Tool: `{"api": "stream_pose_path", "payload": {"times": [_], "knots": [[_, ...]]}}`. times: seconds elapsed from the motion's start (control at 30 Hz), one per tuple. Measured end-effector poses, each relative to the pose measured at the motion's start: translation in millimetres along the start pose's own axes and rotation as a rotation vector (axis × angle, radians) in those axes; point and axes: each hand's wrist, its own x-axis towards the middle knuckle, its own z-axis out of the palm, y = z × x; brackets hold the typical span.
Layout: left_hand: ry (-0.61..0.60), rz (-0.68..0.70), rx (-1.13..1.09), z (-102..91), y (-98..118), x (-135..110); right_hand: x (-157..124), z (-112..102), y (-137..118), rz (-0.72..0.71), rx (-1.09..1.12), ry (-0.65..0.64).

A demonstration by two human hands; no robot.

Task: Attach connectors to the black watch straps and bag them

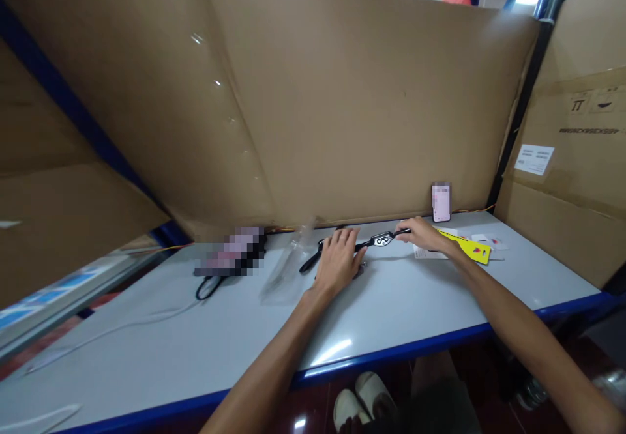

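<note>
Okay, both hands on one item. The left hand (pixel 337 259) lies palm down with fingers loosely spread, flat on the left part of a thin black strap (pixel 364 245) and not gripping it. The right hand (pixel 423 233) has its fingers closed in a pinch on the strap's right end. The strap lies stretched between the hands on the white table (pixel 401 303), near the back, and a small badge (pixel 383 240) sits mid-strap.

A yellow card (pixel 467 245) is just beside the right wrist, partly under it, with small paper labels (pixel 489 241) past it. A phone (pixel 441 202) stands leaning on the cardboard wall (pixel 342 95) behind the right hand. A clear plastic bag (pixel 288 266) lies left of the left hand. Further left there is a black item (pixel 229 255), blurred so I can't tell what it is, and a white cable (pixel 122 326).
</note>
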Motion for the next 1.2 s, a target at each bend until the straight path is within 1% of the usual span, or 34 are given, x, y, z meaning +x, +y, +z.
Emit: {"api": "stream_pose_path", "payload": {"times": [0.03,0.1,0.17,0.2,0.27,0.33,0.4,0.43,0.5,0.53,0.57,0.6,0.7,0.77,0.8,0.87,0.93,1.07,1.2], "knots": [[-0.047,0.02,-0.016,-0.2,0,0,-1,-1,-2,-0.044,0.056,0.007],[-0.204,0.011,-0.075,-0.6,0,0,-1,-1,-8,-0.096,0.148,0.026],[-0.342,-0.045,-0.129,-0.2,0,1,-1,2,-13,-0.086,0.218,0.069],[-0.371,-0.072,-0.145,0.5,-1,1,0,4,-15,-0.067,0.259,0.099],[-0.343,-0.104,-0.156,2.5,-3,2,1,8,-20,-0.018,0.371,0.179],[-0.257,-0.149,-0.193,4.4,-6,4,4,13,-23,0.057,0.495,0.303],[-0.123,-0.235,-0.3,5.5,-11,7,6,20,-25,0.153,0.55,0.413],[-0.036,-0.288,-0.386,5.6,-13,9,7,24,-26,0.195,0.526,0.433],[0.144,-0.407,-0.602,4.9,-18,12,5,34,-30,0.23,0.378,0.388],[0.215,-0.47,-0.722,4.2,-19,14,3,40,-34,0.212,0.282,0.344],[0.258,-0.534,-0.85,3.4,-21,15,1,47,-38,0.166,0.19,0.298],[0.272,-0.594,-0.979,2.4,-21,16,-2,54,-44,0.093,0.113,0.254],[0.209,-0.713,-1.302,-0.2,-20,16,-11,73,-64,-0.214,-0.028,0.098],[0.167,-0.733,-1.412,-0.9,-18,14,-14,81,-76,-0.375,-0.091,-0.022],[0.153,-0.732,-1.443,-0.8,-17,14,-14,83,-79,-0.425,-0.109,-0.065],[0.128,-0.726,-1.482,0.2,-14,13,-13,84,-81,-0.472,-0.115,-0.105],[0.105,-0.73,-1.496,1.9,-11,12,-11,81,-75,-0.444,-0.114,-0.095],[0.088,-0.743,-1.485,5.2,-9,12,-8,69,-51,-0.262,-0.133,-0.044],[0.028,-0.712,-1.519,6.6,-9,10,-3,60,-26,-0.095,-0.08,-0.053]]}}
